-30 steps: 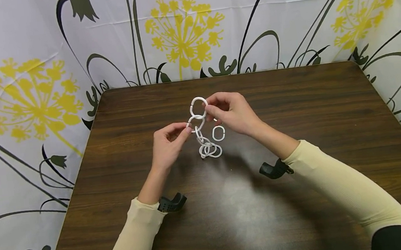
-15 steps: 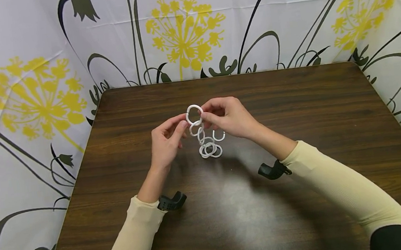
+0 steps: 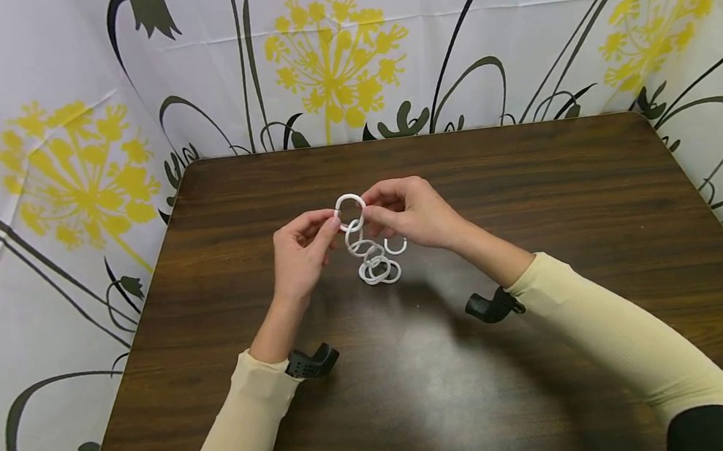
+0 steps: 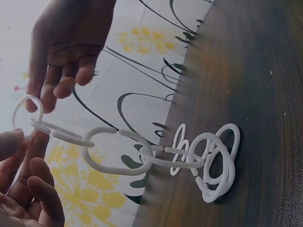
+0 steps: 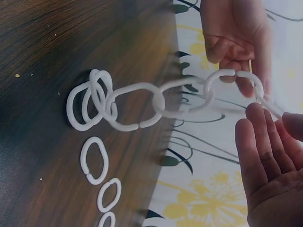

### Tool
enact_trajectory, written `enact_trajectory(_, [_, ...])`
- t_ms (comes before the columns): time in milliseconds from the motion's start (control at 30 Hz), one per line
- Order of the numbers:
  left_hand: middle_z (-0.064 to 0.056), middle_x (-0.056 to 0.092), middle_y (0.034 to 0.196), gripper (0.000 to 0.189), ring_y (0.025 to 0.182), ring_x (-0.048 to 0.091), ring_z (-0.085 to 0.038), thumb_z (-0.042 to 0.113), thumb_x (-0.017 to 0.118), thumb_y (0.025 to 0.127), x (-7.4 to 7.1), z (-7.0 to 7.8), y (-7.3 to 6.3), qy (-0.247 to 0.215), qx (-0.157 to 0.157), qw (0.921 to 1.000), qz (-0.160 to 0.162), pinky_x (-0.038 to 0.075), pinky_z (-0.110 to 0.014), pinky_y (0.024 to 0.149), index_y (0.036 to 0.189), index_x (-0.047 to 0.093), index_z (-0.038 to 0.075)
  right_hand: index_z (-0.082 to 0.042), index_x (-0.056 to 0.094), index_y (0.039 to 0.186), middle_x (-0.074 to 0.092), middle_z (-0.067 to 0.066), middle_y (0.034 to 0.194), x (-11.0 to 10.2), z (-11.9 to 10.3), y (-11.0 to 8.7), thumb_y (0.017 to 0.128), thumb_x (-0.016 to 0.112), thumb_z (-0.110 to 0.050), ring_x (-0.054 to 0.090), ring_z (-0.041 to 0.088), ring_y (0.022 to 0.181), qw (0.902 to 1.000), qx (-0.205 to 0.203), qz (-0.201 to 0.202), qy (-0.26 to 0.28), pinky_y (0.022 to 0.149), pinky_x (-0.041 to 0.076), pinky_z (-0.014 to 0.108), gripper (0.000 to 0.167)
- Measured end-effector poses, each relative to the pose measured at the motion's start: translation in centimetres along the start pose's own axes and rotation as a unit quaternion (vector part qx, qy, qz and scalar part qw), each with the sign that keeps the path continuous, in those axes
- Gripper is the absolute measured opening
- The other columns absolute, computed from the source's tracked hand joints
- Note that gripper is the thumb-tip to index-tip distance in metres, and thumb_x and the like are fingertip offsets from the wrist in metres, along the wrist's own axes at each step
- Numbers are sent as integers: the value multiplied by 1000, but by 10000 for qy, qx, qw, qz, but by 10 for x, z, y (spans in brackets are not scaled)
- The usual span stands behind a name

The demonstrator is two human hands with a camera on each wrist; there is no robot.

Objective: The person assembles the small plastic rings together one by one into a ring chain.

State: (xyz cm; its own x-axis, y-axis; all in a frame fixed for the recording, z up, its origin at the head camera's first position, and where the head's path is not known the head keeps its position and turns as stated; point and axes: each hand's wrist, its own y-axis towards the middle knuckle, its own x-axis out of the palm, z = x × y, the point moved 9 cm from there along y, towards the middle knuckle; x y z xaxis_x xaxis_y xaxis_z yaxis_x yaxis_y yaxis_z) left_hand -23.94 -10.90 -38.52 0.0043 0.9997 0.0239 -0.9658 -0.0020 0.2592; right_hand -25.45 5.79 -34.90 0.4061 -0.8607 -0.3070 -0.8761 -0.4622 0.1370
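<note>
A short chain of white plastic links hangs between the hands in the head view, its top link upright. My left hand pinches that link's left side between thumb and fingertips. On the opposite side, my right hand pinches the same link. Below it, linked oval rings lead down to a small heap of links on the table. Each link has a narrow gap in its loop, plain in the right wrist view on a hanging link.
Several loose white links lie on the brown wooden table, one link beside the heap and partly hidden by my right hand. Another loose link shows in the right wrist view. A flower-patterned curtain surrounds the table's back and sides.
My left hand has let go of the second link and now pinches the top one. The top link has shifted left and slightly down, with my right hand still on it.
</note>
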Motion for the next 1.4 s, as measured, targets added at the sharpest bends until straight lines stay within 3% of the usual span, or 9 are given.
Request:
enact_trajectory(133, [3,69,75,22,56,54,-10,10,71,91,-1,1,-1,48,82,9999,59,38,-18,42,103,69,-9,-2,70,108,73,11,94,-2,12,0,94,66,-11,70,29,77,9997,215,-59,-94,62,59,40,17])
enact_trajectory(267, [6,70,75,21,56,54,-9,9,70,91,-2,1,-1,39,69,9999,73,38,-18,42,103,69,-9,-3,71,108,73,8,91,-5,31,-1,96,63,-11,68,27,71,9956,250,-111,-892,61,57,37,16])
enact_trajectory(467, [7,70,75,20,55,54,-9,6,70,91,-2,2,0,2,102,9999,91,37,-18,41,103,69,-10,-5,74,106,71,9,89,5,66,-5,95,60,-10,57,16,66,9692,105,-599,-2388,64,45,29,18])
enact_trajectory(733, [5,70,75,19,55,54,-9,6,70,90,-3,3,0,-3,92,9999,136,37,-18,41,102,69,-9,-6,75,102,72,3,93,15,95,-14,92,63,-7,64,17,83,9463,178,-1040,-3054,79,51,37,16])
enact_trajectory(833, [6,70,74,19,55,54,-9,4,70,90,-3,6,-1,-22,50,9998,177,38,-18,41,103,69,-10,-12,75,102,72,-1,93,13,101,-15,93,65,-14,64,17,83,9344,400,-969,-3405,76,51,39,14])
enact_trajectory(1000, [5,70,76,20,56,55,-9,5,70,90,-3,5,-1,-35,27,9998,196,38,-18,41,103,68,-10,-24,77,100,72,-7,90,-1,110,-17,89,71,-37,65,14,84,9026,915,-556,-4169,71,52,42,18])
enact_trajectory(1133, [-8,71,81,20,57,56,-10,7,73,89,-3,1,0,2,65,9998,183,40,-19,42,103,70,-8,-25,77,93,70,-8,83,-12,115,-20,79,78,-47,64,16,81,8856,1082,-372,-4501,69,50,42,27])
enact_trajectory(1267, [-14,71,83,20,57,56,-10,8,74,88,-3,0,1,44,81,9998,161,40,-19,42,103,70,-6,-24,77,90,70,-8,80,-16,115,-22,78,81,-43,64,16,80,8809,1015,-322,-4611,69,48,42,23])
enact_trajectory(1400, [-6,71,82,22,58,56,-11,9,74,88,-2,0,2,73,97,9998,138,40,-20,42,103,70,-7,-23,79,85,72,-7,78,-17,113,-22,83,79,-33,66,16,77,8813,853,-321,-4637,66,51,42,10])
